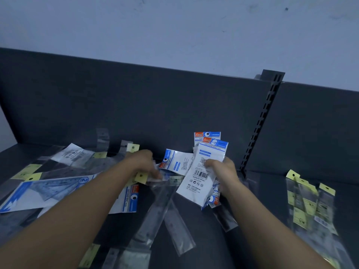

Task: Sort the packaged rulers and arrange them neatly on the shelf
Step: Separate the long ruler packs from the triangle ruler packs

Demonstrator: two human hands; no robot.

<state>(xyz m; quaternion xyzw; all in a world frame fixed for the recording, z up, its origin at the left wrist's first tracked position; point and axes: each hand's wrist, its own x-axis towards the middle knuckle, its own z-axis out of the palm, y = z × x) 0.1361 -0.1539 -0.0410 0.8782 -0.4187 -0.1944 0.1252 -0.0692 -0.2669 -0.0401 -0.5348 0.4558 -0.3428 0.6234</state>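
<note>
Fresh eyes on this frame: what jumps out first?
The right hand grips a fan of white-and-blue GEOMETRIC packs mid-shelf, while the left hand pinches a clear ruler sleeve beside it. Loose packs litter the shelf at left, led by a big blue set-square pack; yellow-tagged sleeves lie grouped at right.

Dim bluish light. Dark grey slotted metal upright (266,117): dark grey metal back panels (136,105) either side, scuffed pale painted wall (174,32) above, dark grey shelf deck (272,191) at its foot.
</note>
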